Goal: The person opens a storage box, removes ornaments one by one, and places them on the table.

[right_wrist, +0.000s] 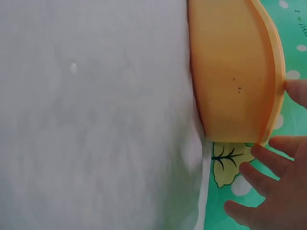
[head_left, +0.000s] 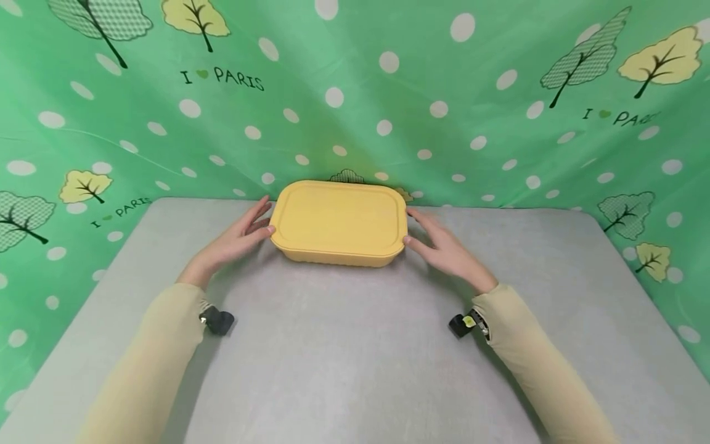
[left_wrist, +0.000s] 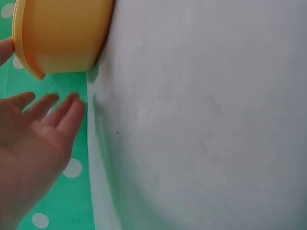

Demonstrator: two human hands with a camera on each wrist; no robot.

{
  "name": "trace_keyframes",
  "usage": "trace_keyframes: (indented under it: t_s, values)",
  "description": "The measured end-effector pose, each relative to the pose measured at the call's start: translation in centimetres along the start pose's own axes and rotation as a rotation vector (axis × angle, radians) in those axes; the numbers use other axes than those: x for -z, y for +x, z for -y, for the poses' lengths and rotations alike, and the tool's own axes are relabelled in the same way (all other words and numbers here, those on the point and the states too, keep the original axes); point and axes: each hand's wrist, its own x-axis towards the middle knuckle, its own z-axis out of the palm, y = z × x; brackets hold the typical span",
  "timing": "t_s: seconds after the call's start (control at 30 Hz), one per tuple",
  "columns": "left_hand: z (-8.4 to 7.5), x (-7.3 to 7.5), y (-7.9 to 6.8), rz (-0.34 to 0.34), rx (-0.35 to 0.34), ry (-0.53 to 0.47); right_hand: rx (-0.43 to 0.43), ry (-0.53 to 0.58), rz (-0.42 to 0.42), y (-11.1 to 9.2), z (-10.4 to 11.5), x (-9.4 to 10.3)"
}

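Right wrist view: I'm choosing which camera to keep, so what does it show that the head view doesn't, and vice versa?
Right wrist only: small dark specks on the side of the yellow box.
Head only: the left hand, the flat top of the lid and both sleeves.
Both: the box, the right hand, the gray tabletop and the green dotted cloth.

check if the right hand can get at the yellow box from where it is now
Yes, it seems so: the right hand is already at the right end of the yellow box, its thumb at the rim, and nothing visible stands between them.
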Motion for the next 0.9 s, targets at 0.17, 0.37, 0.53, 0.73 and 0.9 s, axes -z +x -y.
trace_keyframes:
  t_s: [0.17, 0.37, 0.53, 0.73, 0.9]
  values:
    - [-0.1, 0.1, 0.4, 0.063, -0.002, -0.142, -0.041, 0.037, 0.01, 0.2, 0.1, -0.4]
    - [0.3, -0.5, 0.7, 0.113, 0.002, -0.442, -0.035, 0.204, 0.015, 0.6, -0.2, -1.0]
    - [0.7, -1.1, 0.6, 0.11, -0.018, -0.602, -0.022, 0.378, 0.037, 0.7, -0.3, -1.4]
    - [0.9, -1.1, 0.4, 0.113, -0.032, -0.693, -0.066, 0.47, 0.036, 0.4, -0.2, -1.5]
    - [0.2, -0.8, 0.3, 0.059, -0.059, -0.604, -0.015, 0.487, -0.036, 0.0, 0.0, -1.3]
